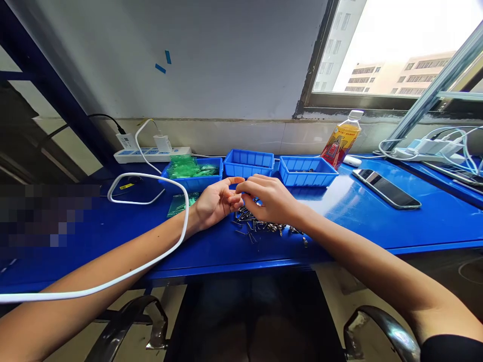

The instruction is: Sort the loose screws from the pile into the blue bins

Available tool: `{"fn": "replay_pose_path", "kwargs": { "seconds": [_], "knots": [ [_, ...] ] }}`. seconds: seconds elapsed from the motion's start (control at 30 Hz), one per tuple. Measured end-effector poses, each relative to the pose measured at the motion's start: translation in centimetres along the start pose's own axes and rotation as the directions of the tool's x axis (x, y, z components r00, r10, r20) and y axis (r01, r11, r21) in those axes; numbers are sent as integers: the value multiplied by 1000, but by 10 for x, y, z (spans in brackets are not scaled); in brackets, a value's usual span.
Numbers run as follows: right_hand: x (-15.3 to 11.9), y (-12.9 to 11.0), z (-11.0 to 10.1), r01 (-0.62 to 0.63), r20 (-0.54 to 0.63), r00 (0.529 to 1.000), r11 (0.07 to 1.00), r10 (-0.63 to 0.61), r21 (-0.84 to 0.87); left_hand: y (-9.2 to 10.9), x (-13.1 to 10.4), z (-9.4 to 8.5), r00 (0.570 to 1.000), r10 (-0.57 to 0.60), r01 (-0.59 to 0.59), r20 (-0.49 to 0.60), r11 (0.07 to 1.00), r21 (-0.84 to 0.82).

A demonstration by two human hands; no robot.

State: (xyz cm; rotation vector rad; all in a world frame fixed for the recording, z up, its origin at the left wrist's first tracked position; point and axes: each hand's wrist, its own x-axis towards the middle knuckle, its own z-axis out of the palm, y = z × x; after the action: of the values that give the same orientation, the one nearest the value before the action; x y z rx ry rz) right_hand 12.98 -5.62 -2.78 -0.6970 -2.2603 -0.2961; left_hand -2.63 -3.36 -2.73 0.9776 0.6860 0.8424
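My left hand [216, 203] is turned palm up above the blue table, its fingers curled in. My right hand [268, 197] meets it from the right, with thumb and fingers pinched together at the left fingertips. Whatever lies between the fingers is too small to make out. Below the right hand spreads a loose pile of metal screws [249, 224], partly covered by that hand. A flat green plastic bag [176, 205] lies by my left wrist. Behind it, a blue bin [214, 177] holds several green bags [184, 167].
Further blue bins [249, 170] stand along the back, the right bin [307, 178] with small metal parts inside. A bottle [341, 138], a phone [387, 188] and power strips [151, 155] surround the work area. A white cable [184, 221] loops across my left forearm.
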Motion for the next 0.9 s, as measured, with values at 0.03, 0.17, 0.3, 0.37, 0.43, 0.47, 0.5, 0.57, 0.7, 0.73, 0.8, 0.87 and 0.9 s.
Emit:
{"fn": "replay_pose_path", "kwargs": {
  "seconds": [0.03,0.17,0.3,0.37,0.43,0.47,0.5,0.57,0.7,0.73,0.8,0.87,0.9],
  "knots": [
    [0,0,1,9,18,1000,1000,-9,-2,0,1,0,1000,-19,18,-16,1000,-6],
    [-1,0,2,-1,52,999,1000,0,16,0,1,0,997,-61,61,-54,998,3],
    [-1,2,3,3,73,997,1000,-4,22,0,0,2,997,-61,61,-54,998,-6],
    [-2,2,3,9,72,997,1000,-11,24,1,0,2,997,-62,62,-55,998,-6],
    [-2,2,4,14,66,998,1000,-15,21,1,0,3,996,-68,67,-66,998,-7],
    [-2,2,4,13,68,998,1000,-14,19,1,0,3,995,-69,68,-73,998,-9],
    [-2,2,4,9,73,997,1000,-11,18,1,0,3,994,-69,69,-80,998,-11],
    [-3,2,4,-5,89,996,1000,3,23,2,0,4,994,-72,70,-86,997,-18],
    [-3,2,4,-14,111,994,1000,13,16,2,-1,3,993,-84,82,-82,996,-32],
    [-3,2,4,-10,113,994,1000,10,6,1,-1,3,994,-82,79,-78,996,-36],
    [-3,2,4,-5,113,994,1000,6,-12,1,-1,3,994,-78,75,-75,996,-42],
    [-3,3,4,-1,111,994,1000,3,-18,2,-1,4,993,-77,74,-84,996,-39],
    [-3,3,4,2,108,994,1000,0,-16,2,-1,4,993,-78,75,-88,997,-35]
  ]
}}
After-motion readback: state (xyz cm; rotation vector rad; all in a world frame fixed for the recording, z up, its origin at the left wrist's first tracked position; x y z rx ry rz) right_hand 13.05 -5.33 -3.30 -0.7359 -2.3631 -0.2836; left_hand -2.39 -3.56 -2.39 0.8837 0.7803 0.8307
